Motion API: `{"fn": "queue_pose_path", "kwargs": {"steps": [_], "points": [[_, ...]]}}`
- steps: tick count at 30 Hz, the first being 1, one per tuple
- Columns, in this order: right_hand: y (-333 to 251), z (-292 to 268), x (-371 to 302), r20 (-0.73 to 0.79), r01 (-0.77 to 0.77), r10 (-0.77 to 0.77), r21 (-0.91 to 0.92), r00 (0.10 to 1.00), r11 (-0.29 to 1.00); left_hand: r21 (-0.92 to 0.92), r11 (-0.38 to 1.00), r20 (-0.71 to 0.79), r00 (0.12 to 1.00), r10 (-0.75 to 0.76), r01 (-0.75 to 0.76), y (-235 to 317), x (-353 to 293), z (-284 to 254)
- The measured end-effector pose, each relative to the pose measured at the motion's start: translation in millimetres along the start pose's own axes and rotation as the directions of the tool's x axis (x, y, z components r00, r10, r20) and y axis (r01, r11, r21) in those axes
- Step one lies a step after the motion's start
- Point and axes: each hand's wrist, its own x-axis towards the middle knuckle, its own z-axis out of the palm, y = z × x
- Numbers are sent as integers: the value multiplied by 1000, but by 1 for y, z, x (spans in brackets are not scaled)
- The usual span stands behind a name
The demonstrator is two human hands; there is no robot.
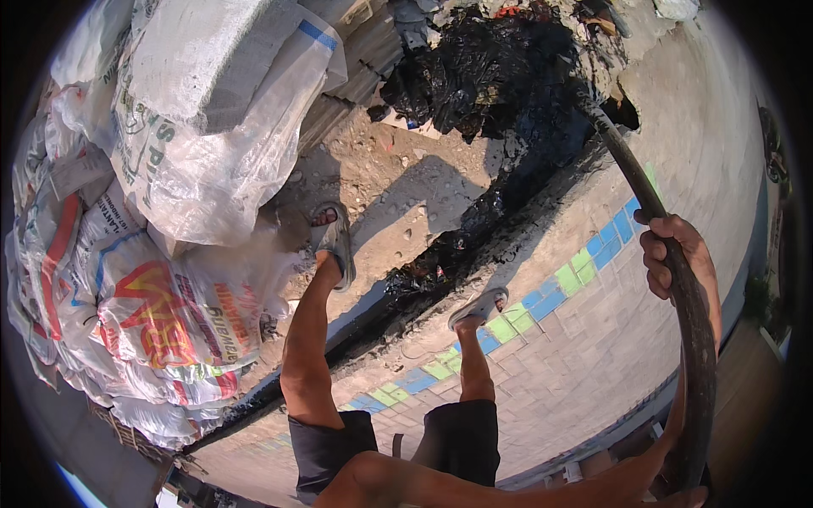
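Note:
My right hand (677, 254) is wrapped round the dark shaft of a long-handled tool (696, 364) at the right. The shaft slants up and away to a narrow grey end at black, wet sludge (550, 118). Its head is smeared with black, so I cannot make out its shape. My left arm (508, 484) crosses low in front of my body. At the bottom right edge my left hand (696, 498) closes on the rear end of the shaft, mostly cut off by the picture's rim. Glossy black sludge, mixed with plastic scraps, is heaped at the far end.
A narrow, dark drain channel (364, 326) runs diagonally between my sandalled feet (334, 245). Stuffed white sacks (169, 313) are piled at the left. Sandy ground (398, 186) lies beyond. Paving with blue and green blocks (546, 296) borders the channel on the right.

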Motion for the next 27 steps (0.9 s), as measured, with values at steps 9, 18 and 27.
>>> {"fn": "queue_pose_path", "kwargs": {"steps": [9,18,27], "points": [[115,96,179,-21,313,-322,-175,947,933,565,784,-660,710,244,256,-127,20,-260],[155,108,190,-159,496,-484,50,861,867,709,651,-596,725,346,272,-149,8,-328],[298,34,88,-428,239,-140,186,893,953,574,619,-687,727,8,535,-281,-43,-261]]}}
